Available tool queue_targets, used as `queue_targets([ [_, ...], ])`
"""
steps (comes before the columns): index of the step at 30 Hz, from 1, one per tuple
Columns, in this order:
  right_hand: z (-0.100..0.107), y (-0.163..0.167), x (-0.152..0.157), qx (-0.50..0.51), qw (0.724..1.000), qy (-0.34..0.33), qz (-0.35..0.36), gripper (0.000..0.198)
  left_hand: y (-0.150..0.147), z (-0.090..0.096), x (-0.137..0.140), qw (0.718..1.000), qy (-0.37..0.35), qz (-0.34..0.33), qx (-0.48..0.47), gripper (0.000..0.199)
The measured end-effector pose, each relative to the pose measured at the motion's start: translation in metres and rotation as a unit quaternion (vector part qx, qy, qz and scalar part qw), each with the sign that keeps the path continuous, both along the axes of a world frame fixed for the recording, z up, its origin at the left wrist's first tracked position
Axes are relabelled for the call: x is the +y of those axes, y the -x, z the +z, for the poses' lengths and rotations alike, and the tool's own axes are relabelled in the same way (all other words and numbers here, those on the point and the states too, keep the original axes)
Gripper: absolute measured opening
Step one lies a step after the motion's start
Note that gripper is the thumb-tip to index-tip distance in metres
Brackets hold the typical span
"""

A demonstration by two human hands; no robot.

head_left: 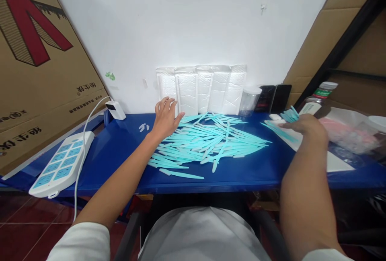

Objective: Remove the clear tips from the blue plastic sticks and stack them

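Note:
A broad pile of turquoise eyebrow razors (208, 140) with pale caps covers the middle of the table. At the pile's back left is my left hand (165, 118), fingers spread and no object in it, in front of the leftmost white padded envelope (167, 86). Whether it touches the pile or the envelope, I cannot tell. Over on the right, my right hand (308, 125) is closed on a bunch of turquoise eyebrow razors (290, 114), partly blurred. Beneath it lies a white sheet (337, 163), with more turquoise razors (280, 131) at its left end.
Several padded envelopes lean against the wall. Right of them stand a clear jar (249, 99), two dark phone-like slabs (281, 98) and a bottle (319, 97). A bag of pinkish pieces (346, 134) lies far right. A power strip (64, 160) with a white cable occupies the left end.

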State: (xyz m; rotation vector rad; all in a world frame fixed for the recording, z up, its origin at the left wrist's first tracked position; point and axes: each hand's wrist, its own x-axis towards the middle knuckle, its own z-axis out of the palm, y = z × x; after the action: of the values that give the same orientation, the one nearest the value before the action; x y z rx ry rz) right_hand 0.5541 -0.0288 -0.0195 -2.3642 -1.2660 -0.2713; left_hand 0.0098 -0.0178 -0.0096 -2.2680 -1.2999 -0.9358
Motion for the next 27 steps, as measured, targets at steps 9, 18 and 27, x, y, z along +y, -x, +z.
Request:
queue_targets([
  [9, 0.052, 0.153, -0.038, 0.348, 0.779, 0.111, 0.509, 0.05, -0.017, -0.003, -0.01, 0.975, 0.139, -0.137, -0.109, 0.042],
  [18, 0.026, 0.253, -0.035, 0.305, 0.684, 0.187, 0.636, 0.047, -0.053, -0.008, -0.04, 0.903, 0.268, -0.282, -0.181, 0.049],
  [27, 0.031, 0.252, -0.04, 0.323, 0.698, 0.188, 0.611, 0.059, -0.049, -0.012, -0.028, 0.923, 0.237, -0.24, -0.184, 0.055],
])
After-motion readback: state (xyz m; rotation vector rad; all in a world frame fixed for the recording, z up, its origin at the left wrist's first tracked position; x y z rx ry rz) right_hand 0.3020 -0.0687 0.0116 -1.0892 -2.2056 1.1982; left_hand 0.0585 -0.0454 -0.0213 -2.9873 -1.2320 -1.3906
